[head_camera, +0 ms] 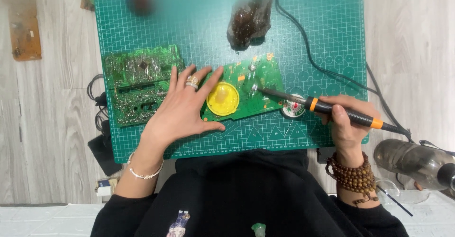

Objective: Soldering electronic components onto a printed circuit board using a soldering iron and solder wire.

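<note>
Nearby, left hand (182, 109) flat on circuit board (241, 87); right hand (348, 123) grips soldering iron (327, 108), second board (140, 83) beside.

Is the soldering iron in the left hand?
No, the right hand grips the soldering iron, while the left hand lies flat on the green circuit board.

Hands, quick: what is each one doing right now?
Left hand: open, fingers spread, resting flat on the green circuit board.
Right hand: closed around the soldering iron, tip on the board.
</note>
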